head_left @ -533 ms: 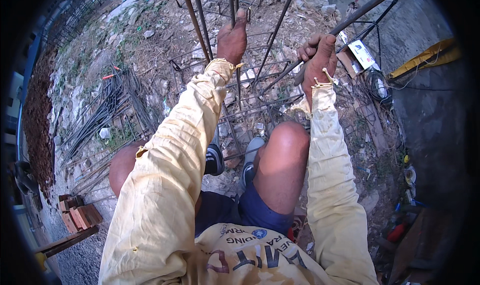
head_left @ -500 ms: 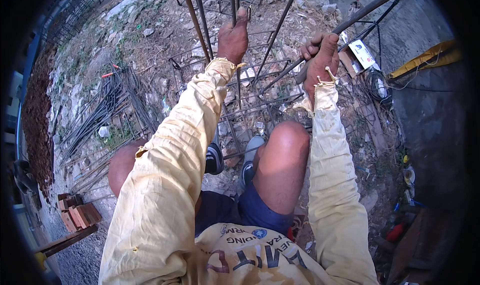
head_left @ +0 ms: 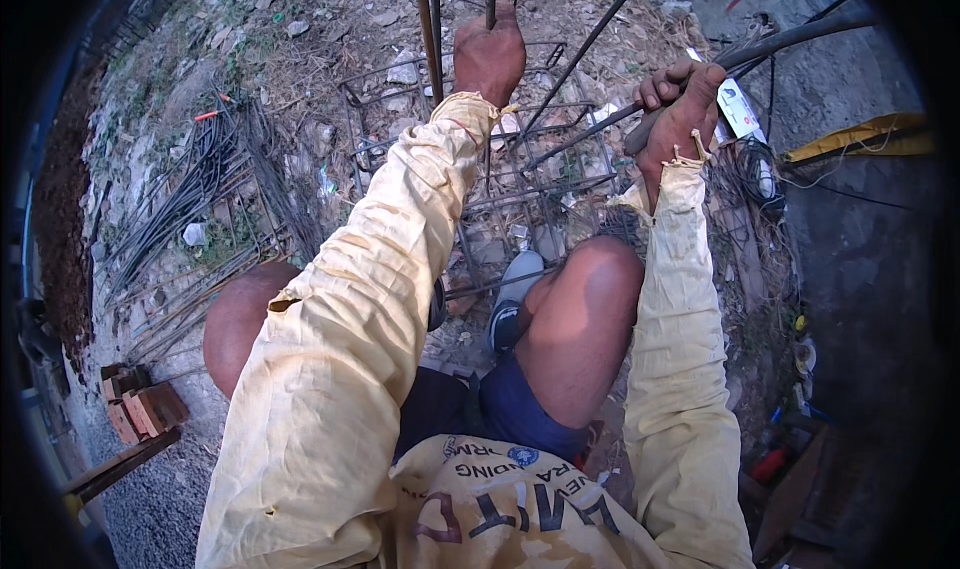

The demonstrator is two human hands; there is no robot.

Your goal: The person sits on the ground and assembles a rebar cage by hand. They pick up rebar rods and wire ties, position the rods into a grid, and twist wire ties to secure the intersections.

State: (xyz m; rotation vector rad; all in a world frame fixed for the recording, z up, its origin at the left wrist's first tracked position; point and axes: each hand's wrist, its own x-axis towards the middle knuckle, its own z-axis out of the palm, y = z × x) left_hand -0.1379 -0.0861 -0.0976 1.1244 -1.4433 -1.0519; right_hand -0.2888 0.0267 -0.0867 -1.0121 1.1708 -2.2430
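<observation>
Right hand (head_left: 685, 111) holds a long bar (head_left: 800, 40) that might slip

It is closed around the bar, thumb up. The bar slants down and left, over a wire frame (head_left: 540, 194) on stony ground (head_left: 310, 64). Its top end sticks out past the ground's right edge, over the grey floor (head_left: 830, 84). The left hand (head_left: 491, 59) is wrapped around a thin upright bar (head_left: 491, 4), over the frame's far edge, just beside a brown bar (head_left: 426, 29).

If the right hand got loose, the heavy-looking bar could turn or drop and bump the bare knee (head_left: 605, 259) near it. If the upright bar leaned, it could hit the brown bar and pinch the left hand. Both hands are bare, so rough metal could scrape them. Strings on the torn cuff (head_left: 680, 177) could catch. A shoe (head_left: 512, 294) is close to the frame, so a foot could trip.
</observation>
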